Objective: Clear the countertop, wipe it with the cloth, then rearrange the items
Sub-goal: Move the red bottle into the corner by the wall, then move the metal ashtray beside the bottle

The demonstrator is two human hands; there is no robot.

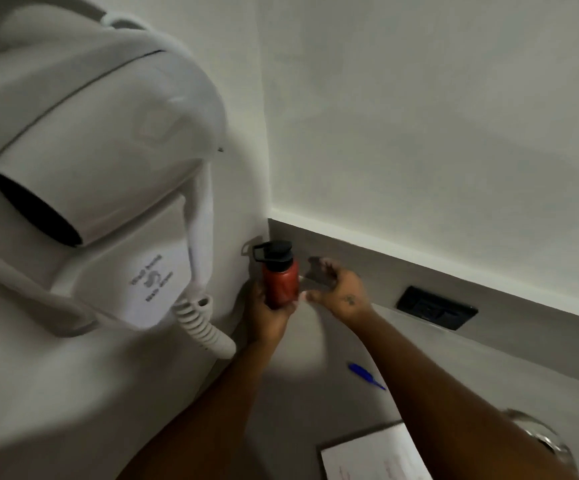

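A red bottle with a black cap and loop handle stands upright in the far left corner of the grey countertop. My left hand grips the bottle around its lower half. My right hand hovers just right of the bottle with its fingers spread, and its fingertips are close to the bottle's side. A blue pen lies on the countertop beside my right forearm. A white paper pad lies at the near edge. No cloth is in view.
A white wall-mounted hair dryer with a coiled cord juts out at the left, close to my left arm. A black socket panel sits in the grey backsplash at the right. A glass object shows at the lower right.
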